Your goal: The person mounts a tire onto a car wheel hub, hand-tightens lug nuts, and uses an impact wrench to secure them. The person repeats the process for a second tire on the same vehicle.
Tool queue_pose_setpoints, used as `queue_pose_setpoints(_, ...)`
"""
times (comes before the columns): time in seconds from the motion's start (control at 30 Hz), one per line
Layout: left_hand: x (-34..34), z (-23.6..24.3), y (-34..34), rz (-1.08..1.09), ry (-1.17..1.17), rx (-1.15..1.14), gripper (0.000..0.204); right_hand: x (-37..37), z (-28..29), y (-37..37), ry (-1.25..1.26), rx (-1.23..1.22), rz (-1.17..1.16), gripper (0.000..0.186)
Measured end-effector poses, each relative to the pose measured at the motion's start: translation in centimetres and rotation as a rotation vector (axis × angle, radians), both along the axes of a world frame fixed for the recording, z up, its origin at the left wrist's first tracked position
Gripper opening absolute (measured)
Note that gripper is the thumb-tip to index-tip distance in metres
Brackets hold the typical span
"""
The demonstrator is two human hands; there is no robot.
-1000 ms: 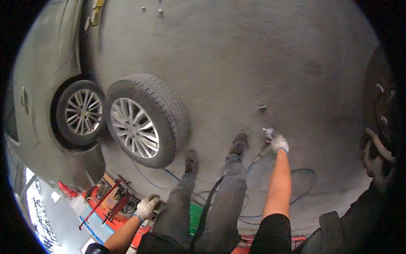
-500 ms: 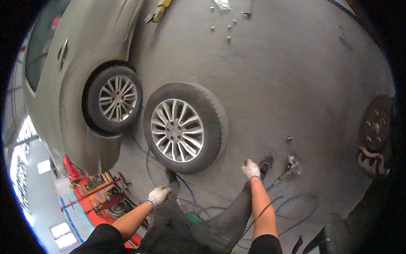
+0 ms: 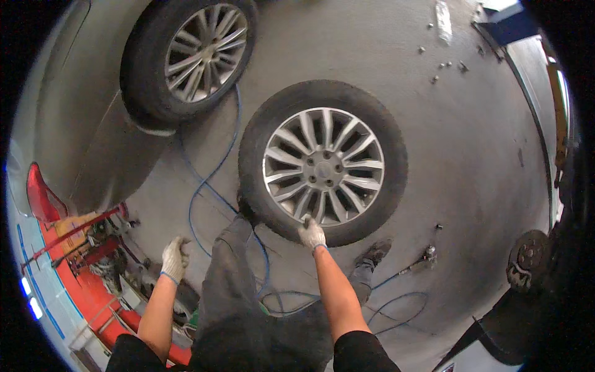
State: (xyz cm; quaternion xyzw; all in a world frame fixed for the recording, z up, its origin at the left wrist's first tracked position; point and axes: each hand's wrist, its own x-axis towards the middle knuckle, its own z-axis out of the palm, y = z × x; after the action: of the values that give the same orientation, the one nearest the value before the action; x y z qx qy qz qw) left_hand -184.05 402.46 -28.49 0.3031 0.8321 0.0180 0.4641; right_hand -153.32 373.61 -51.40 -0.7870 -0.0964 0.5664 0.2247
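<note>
A loose car wheel [image 3: 322, 170] with a silver multi-spoke rim and black tyre is on the floor before me, its outer face toward me. My right hand [image 3: 312, 235], in a white knit glove, is in front of the wheel's near edge. Its fingers are curled in, with no object visible in them; whether it touches the tyre I cannot tell. My left hand [image 3: 175, 260], gloved too, is out to the left, its fingers loosely bent and apart with nothing in them. My left shoe is partly hidden beside the tyre.
A car [image 3: 80, 136] with a mounted wheel [image 3: 207, 53] stands at left. A blue hose [image 3: 204, 180] winds past my legs to an air tool [image 3: 427, 254] at right. Small metal parts [image 3: 435, 79] lie at far right. A brake disc [image 3: 530, 251] shows at right, a red tool cart [image 3: 93, 291] at left.
The view has shifted, and the wheel now faces me more squarely. My right hand has moved left, in front of the wheel's near edge. My left hand has swung out left and its fingers have loosened.
</note>
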Motion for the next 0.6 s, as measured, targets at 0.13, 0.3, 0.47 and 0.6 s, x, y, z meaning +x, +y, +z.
queue_pose_setpoints(0.13,-14.5,0.9,-4.2,0.088,0.224,-0.119,0.036,-0.2,-3.8,6.6,-0.078,-0.169,-0.309,0.079)
queue_pose_setpoints(0.3,-19.4,0.5,-6.5,0.039,0.402,-0.098,0.034,0.8,-11.6,7.8,-0.12,-0.102,-0.51,0.062)
queue_pose_setpoints(0.47,-17.6,1.4,-2.5,-0.13,0.29,-0.102,0.036,0.9,-10.5,7.9,-0.113,-0.213,-0.321,0.073)
queue_pose_setpoints(0.6,-10.5,3.4,-1.6,-0.141,0.092,0.057,0.04,1.4,-6.2,5.2,-0.128,-0.202,-0.107,0.058)
